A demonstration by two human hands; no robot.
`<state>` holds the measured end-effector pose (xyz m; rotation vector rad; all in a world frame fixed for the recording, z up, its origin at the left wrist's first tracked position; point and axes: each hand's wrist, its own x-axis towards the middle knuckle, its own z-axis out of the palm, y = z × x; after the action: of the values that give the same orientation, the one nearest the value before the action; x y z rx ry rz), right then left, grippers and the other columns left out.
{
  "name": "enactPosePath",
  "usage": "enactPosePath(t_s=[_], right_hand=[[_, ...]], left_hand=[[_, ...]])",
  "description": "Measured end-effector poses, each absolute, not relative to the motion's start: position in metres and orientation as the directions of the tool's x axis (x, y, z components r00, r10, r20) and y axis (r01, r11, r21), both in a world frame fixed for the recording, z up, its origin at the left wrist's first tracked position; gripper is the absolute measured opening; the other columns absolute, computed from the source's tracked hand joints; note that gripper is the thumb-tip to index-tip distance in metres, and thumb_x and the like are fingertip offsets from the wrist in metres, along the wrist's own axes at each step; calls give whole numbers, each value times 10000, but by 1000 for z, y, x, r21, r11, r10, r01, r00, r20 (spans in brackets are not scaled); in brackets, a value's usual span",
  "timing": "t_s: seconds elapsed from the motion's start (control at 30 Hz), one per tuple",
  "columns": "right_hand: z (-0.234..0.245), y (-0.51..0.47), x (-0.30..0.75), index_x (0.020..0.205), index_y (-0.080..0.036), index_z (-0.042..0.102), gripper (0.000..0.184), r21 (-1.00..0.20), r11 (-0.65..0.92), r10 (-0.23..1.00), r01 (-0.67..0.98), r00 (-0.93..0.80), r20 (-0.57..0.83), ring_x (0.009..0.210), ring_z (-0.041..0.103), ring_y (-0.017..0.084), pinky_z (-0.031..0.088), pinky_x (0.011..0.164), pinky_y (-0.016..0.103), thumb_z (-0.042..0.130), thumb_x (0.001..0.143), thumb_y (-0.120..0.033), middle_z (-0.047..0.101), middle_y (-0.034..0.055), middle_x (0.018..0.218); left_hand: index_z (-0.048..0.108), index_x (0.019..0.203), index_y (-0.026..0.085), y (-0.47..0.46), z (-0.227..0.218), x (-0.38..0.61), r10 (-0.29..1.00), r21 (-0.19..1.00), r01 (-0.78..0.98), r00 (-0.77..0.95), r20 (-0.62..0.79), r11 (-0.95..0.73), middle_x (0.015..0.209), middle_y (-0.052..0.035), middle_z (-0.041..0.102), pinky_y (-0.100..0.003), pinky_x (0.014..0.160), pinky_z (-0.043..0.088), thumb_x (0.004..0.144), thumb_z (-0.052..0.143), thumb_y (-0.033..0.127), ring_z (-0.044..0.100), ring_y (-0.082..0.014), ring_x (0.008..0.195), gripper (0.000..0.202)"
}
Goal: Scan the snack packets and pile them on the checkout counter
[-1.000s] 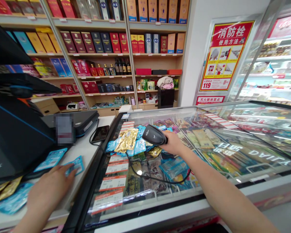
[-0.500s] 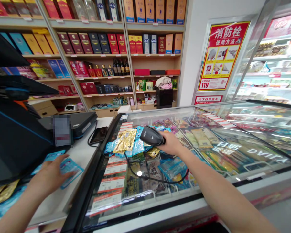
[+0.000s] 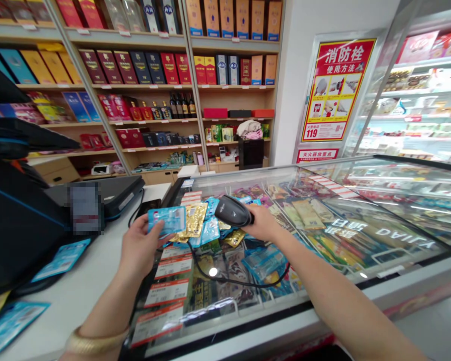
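A: Obs. 1, left hand (image 3: 139,245). State?

B: Raised over the near left edge of the freezer lid (image 3: 323,235). Fingers closed on a blue packet (image 3: 167,220): thumb on the near face, remaining fingers behind it. The packet is held flat-on, its long side level, projecting to the right past the fingertips. A gold bracelet (image 3: 93,343) sits on the wrist.

A: Obs. 2, right hand (image 3: 265,223)?

B: Wrapped around the handle of a black barcode scanner (image 3: 233,210). The scanner head extends left beyond the fingers and points towards the blue packet; the two are near, not touching. A black cable (image 3: 233,278) runs from below the hand and loops across the glass.

A: What lies under the fingers?

B: A heap of gold and blue packets (image 3: 197,223) on the glass, directly between the two hands, just beyond the held packet. Price labels (image 3: 171,268) show below the left hand.

A: Left of the left hand?

B: White counter (image 3: 78,286), one blue packet lying flat (image 3: 62,258), another at the near corner (image 3: 11,323), and a dark register terminal (image 3: 18,225). A phone (image 3: 146,206) lies just beyond the left fingers.
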<state>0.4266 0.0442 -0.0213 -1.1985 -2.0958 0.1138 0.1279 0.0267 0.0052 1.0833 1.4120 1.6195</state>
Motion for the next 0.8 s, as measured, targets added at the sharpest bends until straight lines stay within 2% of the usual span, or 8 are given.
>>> enactPosePath(t_s=[0.1, 0.3, 0.43, 0.8], right_hand=[[-20, 44, 428, 919, -226, 677, 213, -388, 564, 786, 729, -328, 525, 858, 666, 247, 444, 734, 291, 671, 737, -337, 728, 58, 879], [-14, 41, 429, 909, -230, 666, 186, -360, 555, 795, 750, -353, 493, 865, 666, 236, 441, 723, 272, 668, 735, -296, 732, 48, 880], [-11, 38, 428, 896, -221, 663, 165, -335, 576, 788, 746, -397, 471, 846, 671, 236, 424, 682, 268, 659, 740, -276, 728, 49, 885], [-13, 39, 427, 879, -211, 658, 162, -333, 599, 784, 728, -451, 426, 840, 662, 223, 431, 707, 262, 663, 746, -302, 702, 51, 858]], left_hand=[[575, 936, 184, 35, 0, 154, 913, 984, 25, -368, 176, -179, 764, 5, 646, -332, 611, 591, 617, 692, 367, 621, -138, 612, 386], [610, 984, 176, 35, -16, 165, 868, 953, 192, -399, 295, -236, 871, -31, 693, -320, 641, 599, 671, 674, 386, 647, -152, 661, 383], [605, 1032, 176, 35, -23, 161, 871, 957, 172, -400, 286, -235, 892, -32, 699, -332, 676, 601, 689, 662, 396, 663, -162, 701, 412], [612, 1063, 159, 38, -30, 159, 892, 962, 137, -364, 270, -235, 872, -40, 699, -312, 626, 588, 691, 672, 378, 650, -153, 641, 436]])
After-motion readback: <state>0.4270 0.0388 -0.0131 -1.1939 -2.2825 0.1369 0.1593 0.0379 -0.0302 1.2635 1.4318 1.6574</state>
